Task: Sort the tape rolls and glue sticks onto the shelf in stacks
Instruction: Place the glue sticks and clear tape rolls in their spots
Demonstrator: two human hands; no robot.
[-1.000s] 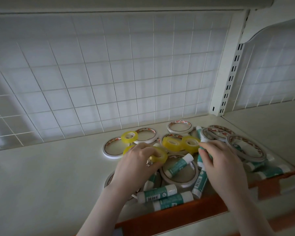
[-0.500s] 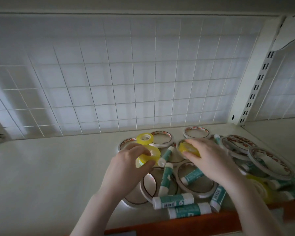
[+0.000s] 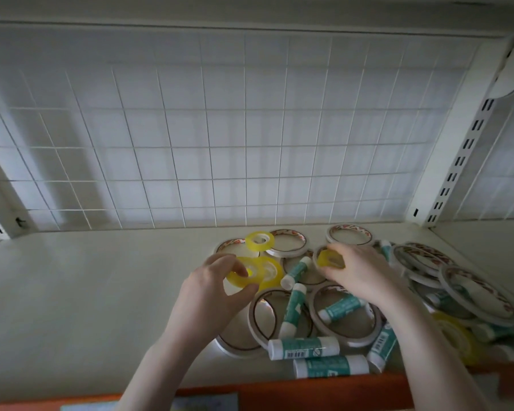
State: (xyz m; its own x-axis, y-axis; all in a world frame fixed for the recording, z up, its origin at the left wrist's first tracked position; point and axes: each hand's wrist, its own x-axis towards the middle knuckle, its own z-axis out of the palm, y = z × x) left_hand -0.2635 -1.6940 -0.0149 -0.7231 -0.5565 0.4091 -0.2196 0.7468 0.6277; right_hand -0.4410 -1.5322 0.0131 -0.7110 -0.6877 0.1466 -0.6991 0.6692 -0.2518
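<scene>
White wire-grid back panel (image 3: pixel 220 129) fills upper frame; smooth cream shelf (image 3: pixel 86 292) below, orange front lip. Centre-right: heap of flat white tape rings (image 3: pixel 341 318), teal-labelled glue sticks (image 3: pixel 303 347). Left hand (image 3: pixel 211 295) pinches glossy yellow tape roll (image 3: pixel 245 274); right hand (image 3: pixel 359 272) grips another yellow roll (image 3: pixel 330 258)

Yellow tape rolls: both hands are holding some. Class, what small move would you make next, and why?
Probably carry the left hand's yellow rolls to the bare shelf on its left and set them flat to start a stack. The right hand grips another yellow roll that can go on top.
</scene>
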